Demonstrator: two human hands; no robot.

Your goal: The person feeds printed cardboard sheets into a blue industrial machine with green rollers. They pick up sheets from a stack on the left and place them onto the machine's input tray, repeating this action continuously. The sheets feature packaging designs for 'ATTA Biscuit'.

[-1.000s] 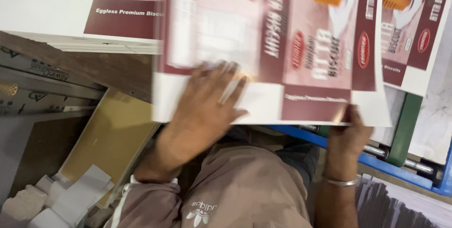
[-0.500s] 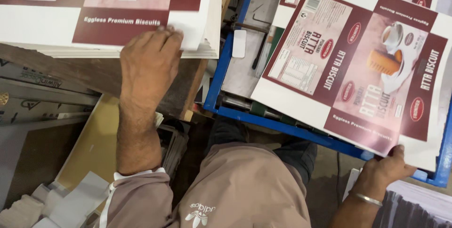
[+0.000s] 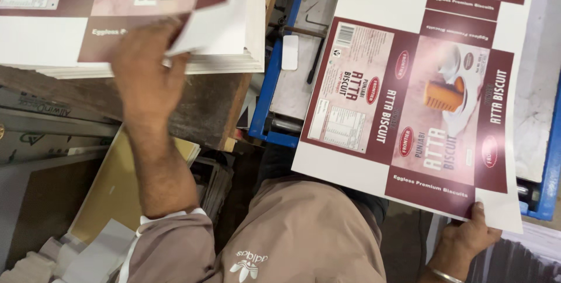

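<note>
**Q:** Two hands busy at once, so what's each one actually got?

**A:** Going left to right. Far left, low down, there's some grey metal framing (image 3: 41,137) and a tan board (image 3: 114,192) leaning near the floor, with white scraps (image 3: 87,254) by it. Above that sits a thick stack of printed sheets (image 3: 134,64) on a worn wooden bench (image 3: 198,108). The left hand (image 3: 146,78) is on the front edge of that stack, fingers curled in, and it's peeling up the top sheet (image 3: 216,17) by the corner, so that corner is bent up off the pile. Looks like a pinch, but the hand is blurry and I can't say which fingers are doing the gripping.

**Q:** And the other side?

**A:** In the middle you've got the person's tan trousers (image 3: 304,236), then a blue machine frame (image 3: 266,93) with a grey metal plate inside it. Lying tilted across that machine is one loose printed carton sheet (image 3: 409,113), maroon and white with a biscuit picture. The right hand (image 3: 464,239) has its bottom right edge, thumb on top and the rest tucked under, so it's closed on the sheet. There's a metal bangle (image 3: 447,275) on that wrist.

**Q:** Do the two sheets touch?

**A:** Nope, well apart, with the blue frame between them.
</note>
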